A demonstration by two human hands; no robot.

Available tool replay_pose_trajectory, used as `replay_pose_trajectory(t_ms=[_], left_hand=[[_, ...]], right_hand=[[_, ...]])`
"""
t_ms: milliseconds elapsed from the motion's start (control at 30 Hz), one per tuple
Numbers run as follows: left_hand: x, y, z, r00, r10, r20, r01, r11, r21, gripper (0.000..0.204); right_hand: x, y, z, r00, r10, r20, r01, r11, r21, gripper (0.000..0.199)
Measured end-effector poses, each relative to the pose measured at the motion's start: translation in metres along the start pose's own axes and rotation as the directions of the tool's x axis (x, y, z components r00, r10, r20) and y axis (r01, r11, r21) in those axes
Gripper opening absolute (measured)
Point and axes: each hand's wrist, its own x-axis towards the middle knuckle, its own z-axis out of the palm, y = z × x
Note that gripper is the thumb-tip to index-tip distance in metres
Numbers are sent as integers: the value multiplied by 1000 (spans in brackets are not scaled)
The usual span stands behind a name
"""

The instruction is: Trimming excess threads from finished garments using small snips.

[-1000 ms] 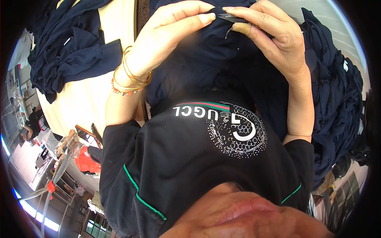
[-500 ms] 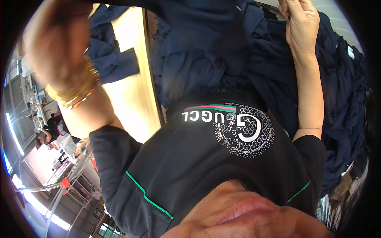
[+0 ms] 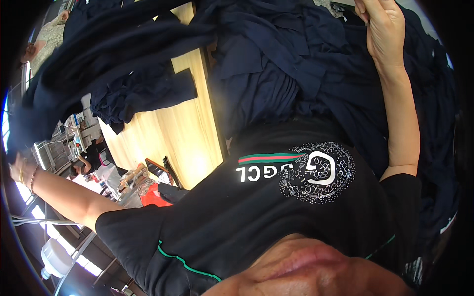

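My left hand (image 3: 20, 170), blurred at the far left, is stretched out sideways. A long piece of navy fabric (image 3: 113, 56) runs from it across the upper left, smeared by motion. The hand seems closed on the end of this fabric; its fingers are hard to make out. Up at the top right, my right hand (image 3: 387, 32) has bent fingers, with the tips partly cut off by the picture's edge. What those fingers hold, if anything, is hidden. Below and beside that hand lies a large heap of navy fabric (image 3: 276, 64).
A pale wooden table (image 3: 163, 133) bears a crumpled navy garment (image 3: 143, 93). Beyond its left end another person (image 3: 91, 160) is near a cluttered work surface. A red item (image 3: 155, 195) lies by the table's near end. A white bulb (image 3: 57, 259) hangs at lower left.
My left hand has swung outward and down to the far left, drawing the navy fabric across above the table. My right hand has shifted slightly right, still with bent fingers.
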Motion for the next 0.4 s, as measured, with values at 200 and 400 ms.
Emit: replay_pose_trajectory(t_ms=[200, 400], left_hand=[[10, -253, -79, 978, -177, -111, 202, 660, 723, 43], [-27, -391, -44, 931, -364, 6, 237, 618, 750, 48]], right_hand=[[5, 17, 9, 999, 32, -14, -32, 999, 0, 28], [1, 4, 0, 994, 106, 18, -106, 994, -3, 29]])
